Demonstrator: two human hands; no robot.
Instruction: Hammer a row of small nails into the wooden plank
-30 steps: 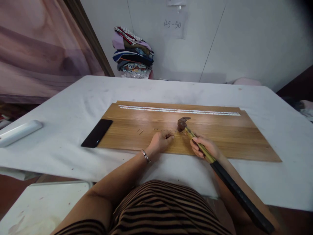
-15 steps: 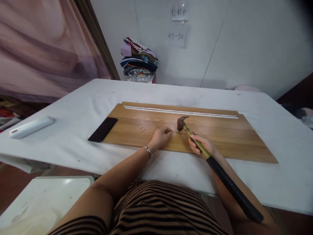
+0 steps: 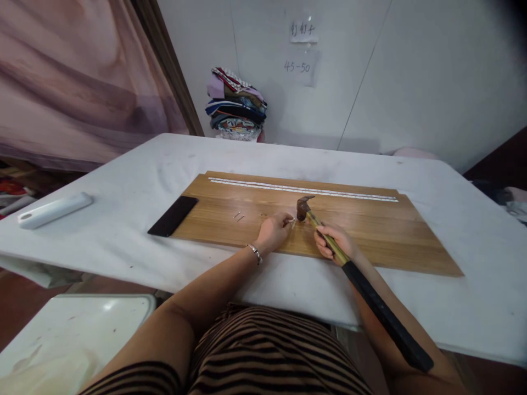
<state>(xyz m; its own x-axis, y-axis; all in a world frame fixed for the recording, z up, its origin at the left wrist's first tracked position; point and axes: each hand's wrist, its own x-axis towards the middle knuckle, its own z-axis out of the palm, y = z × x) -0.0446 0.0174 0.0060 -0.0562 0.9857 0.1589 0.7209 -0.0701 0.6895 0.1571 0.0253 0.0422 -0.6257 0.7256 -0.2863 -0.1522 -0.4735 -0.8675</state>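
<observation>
I judge this positioning | left grip (image 3: 275,230) pinches nail (image 3: 293,221) | right grip (image 3: 335,241) wraps hammer (image 3: 349,267) | next move wants steady aim

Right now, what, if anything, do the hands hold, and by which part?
The right hand grips the hammer by its yellow shaft; the left hand perhaps pinches a nail, part unclear.

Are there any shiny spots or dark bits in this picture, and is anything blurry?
In the head view, bright glare on the white stool top; in the head view, a soft shadow on the wall beside the folded clothes, and a blackened top right corner; in the head view, the loose nails look thin and fuzzy.
</observation>
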